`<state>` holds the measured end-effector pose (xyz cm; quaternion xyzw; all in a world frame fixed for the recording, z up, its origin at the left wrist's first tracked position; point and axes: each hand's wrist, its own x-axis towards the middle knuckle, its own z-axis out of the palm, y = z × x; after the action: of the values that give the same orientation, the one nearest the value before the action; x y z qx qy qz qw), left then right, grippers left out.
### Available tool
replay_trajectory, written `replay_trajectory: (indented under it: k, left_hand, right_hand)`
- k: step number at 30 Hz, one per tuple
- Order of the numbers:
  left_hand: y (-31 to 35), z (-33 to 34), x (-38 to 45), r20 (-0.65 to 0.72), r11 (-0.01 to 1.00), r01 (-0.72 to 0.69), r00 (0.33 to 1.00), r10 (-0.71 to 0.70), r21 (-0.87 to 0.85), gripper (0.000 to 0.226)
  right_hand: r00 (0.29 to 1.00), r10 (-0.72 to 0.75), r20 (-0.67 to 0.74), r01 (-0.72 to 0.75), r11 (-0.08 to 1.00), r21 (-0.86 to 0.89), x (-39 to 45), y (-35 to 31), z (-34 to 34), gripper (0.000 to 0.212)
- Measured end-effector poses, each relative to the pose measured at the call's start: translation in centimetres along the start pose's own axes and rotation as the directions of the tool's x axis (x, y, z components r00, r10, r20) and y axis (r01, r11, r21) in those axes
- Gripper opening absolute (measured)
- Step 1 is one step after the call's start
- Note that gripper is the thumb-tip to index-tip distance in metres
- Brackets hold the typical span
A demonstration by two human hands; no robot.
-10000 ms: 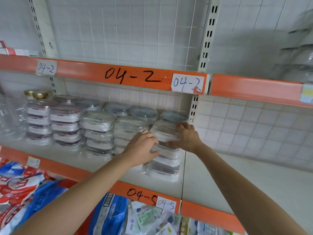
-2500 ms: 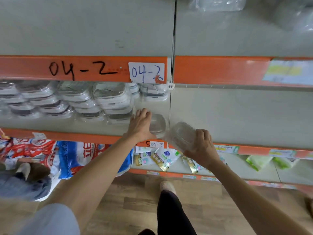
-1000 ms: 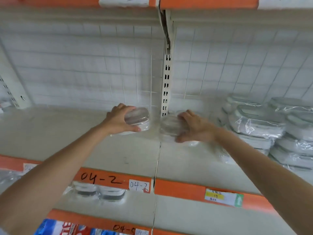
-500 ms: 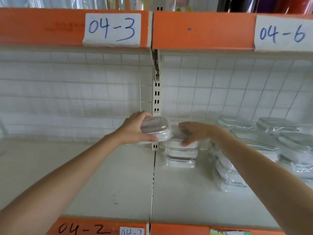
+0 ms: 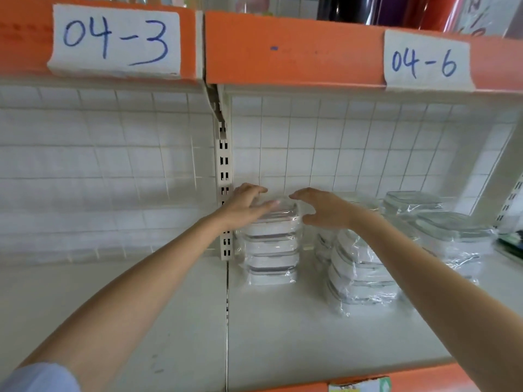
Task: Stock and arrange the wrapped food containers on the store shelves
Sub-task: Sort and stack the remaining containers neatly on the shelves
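Now the left hand [image 5: 246, 206] rests spread fingers on the top film-wrapped clear plastic container [image 5: 273, 216] of the stack beside the white slotted upright [image 5: 225, 193]; the right hand [image 5: 322, 209] hovers beside it, grip loose, holding nothing. Best to square its edges over those below before letting go.

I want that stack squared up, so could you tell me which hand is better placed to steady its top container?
Left, probably. The left hand already rests on the top container; the right hand hovers open beside it.
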<state>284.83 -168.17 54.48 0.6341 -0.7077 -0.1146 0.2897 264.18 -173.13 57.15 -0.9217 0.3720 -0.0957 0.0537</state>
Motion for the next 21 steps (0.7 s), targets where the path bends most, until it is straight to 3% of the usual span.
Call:
replay_trajectory:
  k: [4, 6, 8, 12, 14, 21]
  left_hand:
    - [-1.5, -0.8, -2.1, -0.285, 0.965, -0.038, 0.958, -0.039, -0.259, 0.031]
    - [-1.9, -0.4, -3.1, -0.331, 0.948, -0.026, 0.94, -0.085, -0.317, 0.027]
    - [-2.2, 0.5, -3.8, -0.304, 0.938, 0.039, 0.941, -0.151, -0.344, 0.038]
    - [-2.1, 2.5, -4.4, -0.038, 0.924, 0.217, 0.97, -0.241, -0.315, 0.059]
    - [-2.0, 3.4, -4.4, 0.007, 0.912, 0.223, 0.972, -0.235, -0.343, 0.068]
    - [-1.2, 5.6, -3.4, -0.278, 0.864, 0.12, 0.917, -0.285, -0.489, 0.066]
  right_hand:
    - [0.999, -0.012, -0.034, 0.014, 0.998, 0.06, 1.1, -0.9, 0.5, 0.067]
    - [1.0, -0.007, 0.002, 0.006, 0.998, 0.06, 1.7, -1.4, 1.0, 0.074]
    - [0.998, -0.012, 0.054, 0.009, 0.999, 0.04, 2.2, -1.7, 1.9, 0.078]
    - [0.998, 0.051, 0.044, -0.057, 0.989, 0.14, 2.3, -1.2, 2.6, 0.08]
    - [0.998, 0.051, 0.044, -0.056, 0.991, 0.123, 2.3, -1.0, 2.5, 0.081]
    - [0.998, 0.059, 0.005, -0.06, 0.994, 0.093, 2.5, -0.6, 1.4, 0.074]
